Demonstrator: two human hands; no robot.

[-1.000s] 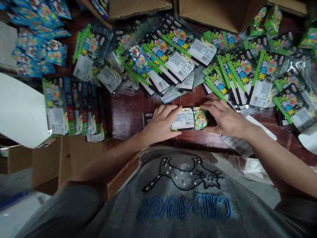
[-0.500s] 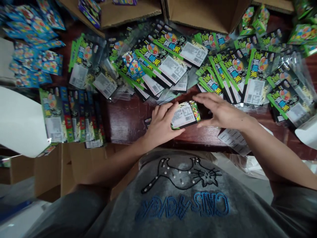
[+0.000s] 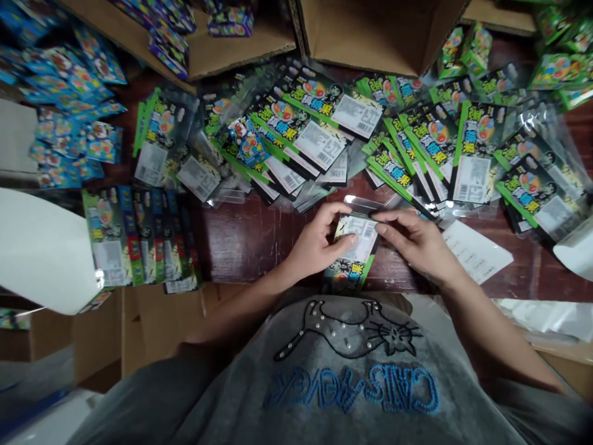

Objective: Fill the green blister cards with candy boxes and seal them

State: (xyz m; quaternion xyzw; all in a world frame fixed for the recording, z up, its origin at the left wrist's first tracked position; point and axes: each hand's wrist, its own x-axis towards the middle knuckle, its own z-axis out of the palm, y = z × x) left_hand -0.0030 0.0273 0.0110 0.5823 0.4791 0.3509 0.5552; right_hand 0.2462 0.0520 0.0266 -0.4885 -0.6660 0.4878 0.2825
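A black-and-green printed candy box [image 3: 354,241] with a white barcode label and clear plastic flaps lies between my hands near the table's front edge. My left hand [image 3: 319,241] grips its left side, thumb across the label and fingers at the far end. At the far right corner my right hand [image 3: 412,241] pinches the box's end, thumb and forefinger by the clear flap [image 3: 364,203]. The contents do not show from here. Just beyond lie overlapping flat candy boxes [image 3: 310,133] with the same print.
Filled boxes [image 3: 134,238] stand in a row at left, beside blue candy packets [image 3: 76,133]. Open cartons [image 3: 370,37] line the back, with purple packs [image 3: 169,49] at left and green packs [image 3: 477,46] at right. A white printed sheet [image 3: 479,250] lies right of my right hand.
The box has turned from lying crosswise to pointing away from me, with a clear flap at its far end. My right hand has closed on that end. The view has shifted slightly.
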